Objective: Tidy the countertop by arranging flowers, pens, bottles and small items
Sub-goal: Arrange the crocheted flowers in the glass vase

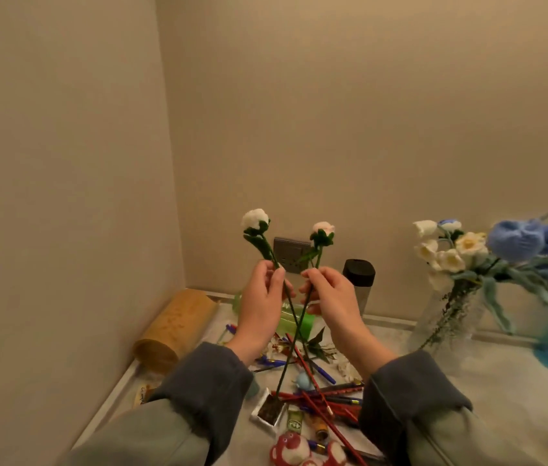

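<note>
— White knitted flower on a fuzzy green stem (255, 218): where is it?

— Up in the air in front of the wall, above the clutter. The left hand (262, 304) pinches its stem a little below the bloom, fingers curled round it. The right hand (329, 297) grips the stem of a pale pink knitted flower (323, 227) the same way. The two stems cross below the hands, forming an X.

— So the step is gathering the flowers?

— That's my reading (they look meant for a bunch). To do it well, I'd uncross the stems first, lay them side by side, and pass both into one hand so the other is free.

— And then?

— The clear glass vase (447, 317) stands well to the right on the surface (501, 381), already holding blue and white knitted blooms. Feed the stem ends in first and slowly, since the fuzzy stems may snag on those inside.

— Anything underneath?

— A heap of red and blue pens (316, 395) lies right below the hands, and a black-capped steel flask (359, 274) stands by the back wall. Carry the flowers high enough to clear both.
</note>
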`<state>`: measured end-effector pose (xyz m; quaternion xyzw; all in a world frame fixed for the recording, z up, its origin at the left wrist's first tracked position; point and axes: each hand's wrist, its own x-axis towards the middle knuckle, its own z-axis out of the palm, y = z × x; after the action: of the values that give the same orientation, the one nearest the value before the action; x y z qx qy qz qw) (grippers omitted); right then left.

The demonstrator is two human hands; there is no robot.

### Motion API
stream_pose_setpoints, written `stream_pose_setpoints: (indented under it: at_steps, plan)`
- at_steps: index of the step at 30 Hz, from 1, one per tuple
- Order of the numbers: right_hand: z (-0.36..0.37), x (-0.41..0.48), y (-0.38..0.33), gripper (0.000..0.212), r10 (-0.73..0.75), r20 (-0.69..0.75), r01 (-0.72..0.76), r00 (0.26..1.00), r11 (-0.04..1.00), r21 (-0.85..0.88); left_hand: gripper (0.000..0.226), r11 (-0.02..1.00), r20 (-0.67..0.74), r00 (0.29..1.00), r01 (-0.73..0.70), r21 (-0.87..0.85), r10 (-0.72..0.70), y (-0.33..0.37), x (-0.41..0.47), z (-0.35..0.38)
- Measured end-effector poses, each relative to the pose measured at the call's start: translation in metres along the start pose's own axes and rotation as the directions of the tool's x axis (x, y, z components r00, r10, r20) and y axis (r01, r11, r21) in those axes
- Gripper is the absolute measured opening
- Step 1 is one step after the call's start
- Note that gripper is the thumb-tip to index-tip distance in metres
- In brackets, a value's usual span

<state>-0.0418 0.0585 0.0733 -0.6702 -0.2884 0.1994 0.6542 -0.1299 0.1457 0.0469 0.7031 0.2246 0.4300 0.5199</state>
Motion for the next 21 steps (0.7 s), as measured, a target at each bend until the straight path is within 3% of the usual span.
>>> stream_pose_setpoints:
  at_steps: [10, 21]
  plan:
    - [-0.062, -0.02, -0.02, 0.015, -0.136, -0.196, 0.139, 0.971, 0.99, 0.002, 0.005, 0.992, 0.152, 0.982, -0.106, -0.067, 0.115, 0.032, -0.016, 0.053]
    - [-0.157, -0.057, -0.03, 0.016, -0.114, -0.337, 0.134, 0.935, 0.99, 0.036, 0.012, 0.965, 0.356, 0.927, -0.021, -0.261, 0.116, 0.066, -0.052, 0.15]
